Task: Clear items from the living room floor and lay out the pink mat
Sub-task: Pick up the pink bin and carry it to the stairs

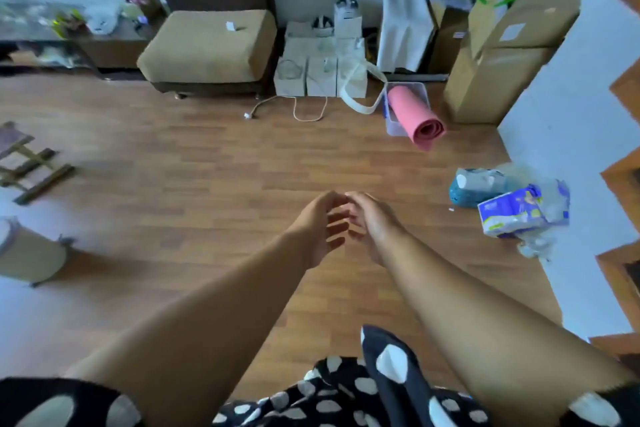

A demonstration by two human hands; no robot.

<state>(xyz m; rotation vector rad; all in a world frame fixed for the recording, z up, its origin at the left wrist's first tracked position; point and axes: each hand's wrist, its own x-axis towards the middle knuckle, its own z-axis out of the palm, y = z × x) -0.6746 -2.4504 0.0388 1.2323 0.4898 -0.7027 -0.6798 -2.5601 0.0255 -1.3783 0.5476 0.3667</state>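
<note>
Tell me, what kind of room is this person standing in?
Most likely a living room in a home, partly used for storage. A tan upholstered seat stands by the wall on a wood-look floor, with stacked cardboard boxes and a rolled pink mat nearby.

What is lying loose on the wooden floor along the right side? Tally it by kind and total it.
Rolled pink foam mat, one end resting in a clear plastic bin: 1
Blue-and-white plastic-wrapped tissue pack: 1
Teal mesh bag with a clear plastic bottle: 1
Total: 3 kinds, plus the bin.
Both hands hold nothing.
</note>
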